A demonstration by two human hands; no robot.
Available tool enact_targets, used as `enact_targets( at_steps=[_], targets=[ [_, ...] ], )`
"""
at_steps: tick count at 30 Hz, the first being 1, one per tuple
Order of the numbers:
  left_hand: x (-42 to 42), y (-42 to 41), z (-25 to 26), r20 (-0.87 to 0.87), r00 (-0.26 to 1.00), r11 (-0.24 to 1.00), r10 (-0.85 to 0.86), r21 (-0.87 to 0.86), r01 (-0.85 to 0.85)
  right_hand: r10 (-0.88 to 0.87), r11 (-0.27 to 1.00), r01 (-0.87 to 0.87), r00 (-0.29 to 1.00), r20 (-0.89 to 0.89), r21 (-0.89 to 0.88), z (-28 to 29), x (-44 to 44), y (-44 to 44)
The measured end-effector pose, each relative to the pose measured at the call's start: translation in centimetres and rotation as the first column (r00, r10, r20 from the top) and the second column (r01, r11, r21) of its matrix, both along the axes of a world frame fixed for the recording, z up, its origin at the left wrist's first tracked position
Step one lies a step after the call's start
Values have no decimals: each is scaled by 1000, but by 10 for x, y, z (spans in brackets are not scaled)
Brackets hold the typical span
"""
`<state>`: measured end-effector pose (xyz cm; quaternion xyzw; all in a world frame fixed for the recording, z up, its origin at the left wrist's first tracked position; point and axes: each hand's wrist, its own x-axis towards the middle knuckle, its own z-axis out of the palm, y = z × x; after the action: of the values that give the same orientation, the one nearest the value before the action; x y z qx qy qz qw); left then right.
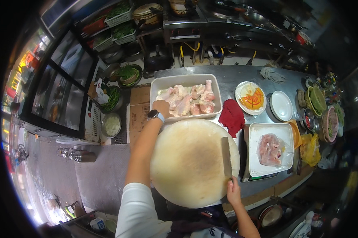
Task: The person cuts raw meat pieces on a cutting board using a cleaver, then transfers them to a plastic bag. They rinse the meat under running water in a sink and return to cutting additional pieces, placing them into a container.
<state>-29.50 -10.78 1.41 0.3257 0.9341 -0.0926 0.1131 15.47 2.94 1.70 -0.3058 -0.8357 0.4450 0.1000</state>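
Note:
My left hand point(162, 109), with a watch at the wrist, reaches over the near left edge of a white tub point(216, 98) that holds raw chicken legs point(183, 105). Its fingers are hidden, so whether they grip a piece does not show. In my right hand point(233, 190) is the handle of a cleaver point(226, 157), its blade over the right side of a large round chopping block point(193, 166). To the block's right, a white tray point(254, 166) on a scale bears a plastic bag of raw meat point(270, 149).
A red cloth point(231, 117) lies between the tub and a plate point(250, 98) covered in plastic. Beyond are a stack of white plates point(281, 105), a yellow bag point(310, 149) and baskets point(329, 124). A bowl of pale chopped vegetable point(111, 125) stands at left, near a glass-door fridge point(61, 84).

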Motion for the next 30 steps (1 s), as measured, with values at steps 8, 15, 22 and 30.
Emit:
enact_targets(
  at_steps=[8, 15, 22, 30],
  targets=[
    [14, 54, 28, -113, 979, 787, -168, 583, 203, -23, 999, 23, 1000, 8, -28, -17, 8, 1],
    [43, 146, 59, 322, 887, 944, -331, 112, 311, -56, 993, 65, 994, 91, -95, -9, 8, -4],
    [34, 136, 27, 241, 901, 918, -361, 263, 298, -83, 971, 115, 984, 155, -209, 0, 2, -6],
    [50, 96, 35, 147, 981, 790, -124, 613, 8, 14, 999, -8, 993, 119, -53, 2, 3, 0]
  ],
)
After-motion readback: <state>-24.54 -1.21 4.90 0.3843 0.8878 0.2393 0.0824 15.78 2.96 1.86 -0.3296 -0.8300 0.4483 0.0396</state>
